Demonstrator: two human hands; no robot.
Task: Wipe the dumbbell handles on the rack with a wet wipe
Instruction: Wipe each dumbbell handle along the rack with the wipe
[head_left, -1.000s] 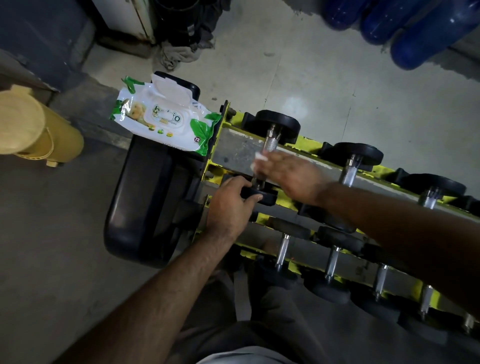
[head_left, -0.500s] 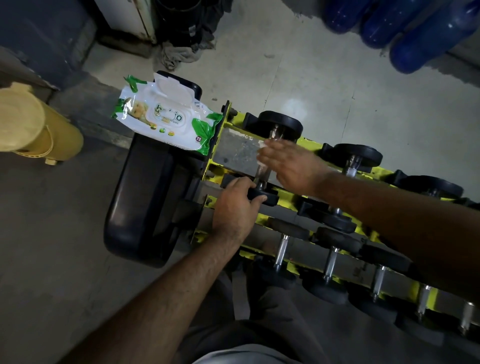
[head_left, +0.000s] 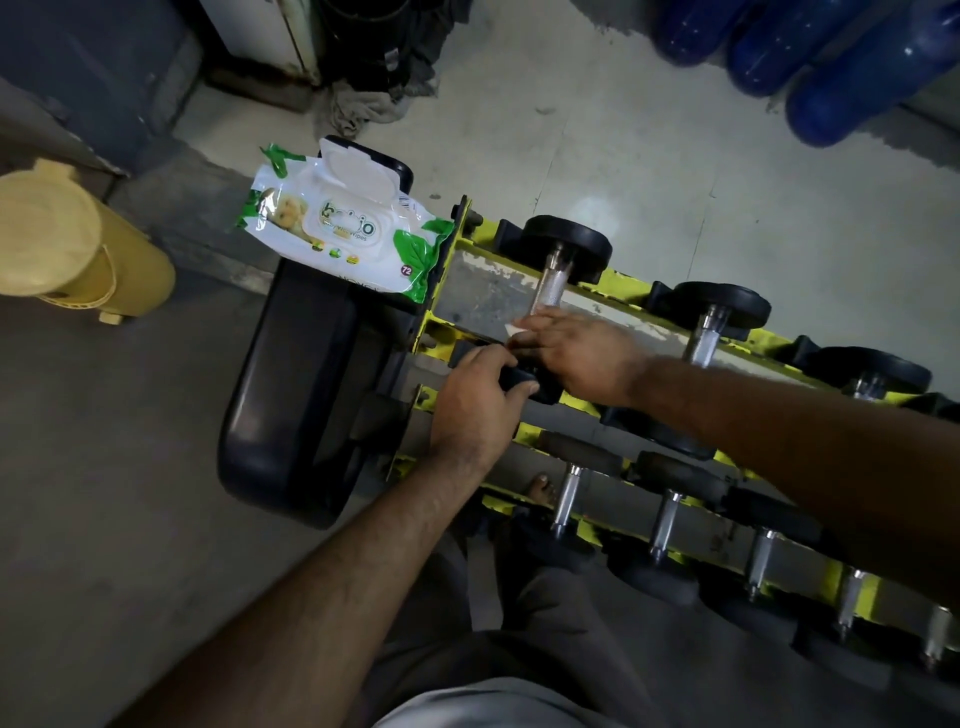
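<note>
Pinching wet wipe (head_left: 514, 329) on dumbbell handle (head_left: 551, 285), right hand (head_left: 576, 358), left hand (head_left: 475, 405) gripping its near head, wipes pack (head_left: 343, 228) lid open

A small gym or workout room: a yellow two-tier rack (head_left: 613, 291) carries rows of black-ended dumbbells (head_left: 558, 265) with steel handles, a black padded bench (head_left: 291, 415) stands at its end, and the bare concrete floor (head_left: 104, 467) is scuffed.
</note>
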